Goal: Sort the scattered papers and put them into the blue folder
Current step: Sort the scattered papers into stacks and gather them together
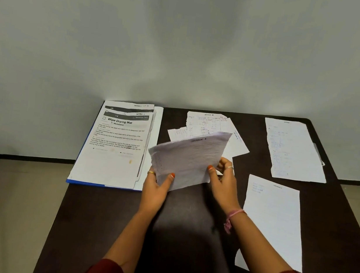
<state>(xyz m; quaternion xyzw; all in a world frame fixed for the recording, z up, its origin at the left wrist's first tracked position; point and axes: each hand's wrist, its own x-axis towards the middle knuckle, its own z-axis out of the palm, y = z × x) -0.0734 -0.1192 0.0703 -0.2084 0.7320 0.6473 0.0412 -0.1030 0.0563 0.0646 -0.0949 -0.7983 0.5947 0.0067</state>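
Both hands hold a small sheaf of papers (191, 155) lifted off the dark worktop (104, 215), tilted so its top edge leans away from the person. The left hand (156, 187) grips the sheaf at its lower left corner, thumb on the front face and fingers curled behind. The right hand (223, 178) pinches the lower right edge, thumb pressed on the front and the other fingers bent behind the paper. A heading is written near the top of the front sheet, too blurred to read.

The blue folder (81, 182) lies open at the far left of the worktop, only a thin blue strip showing along its near and left edges. A stack of printed sheets (116, 146) rests inside it, the top one headed "Wipe Drying Mat".

Behind the held sheaf, a loose pile of handwritten sheets (208, 124) lies overlapping at different angles, partly hidden by the sheaf. At the far right lies 1 handwritten sheet (293, 151) with ragged edges, and nearer the person another sheet (273, 219), mostly blank with a few lines at its top; the right forearm crosses its near corner. A pink band (233, 216) circles the right wrist, and each hand wears a ring
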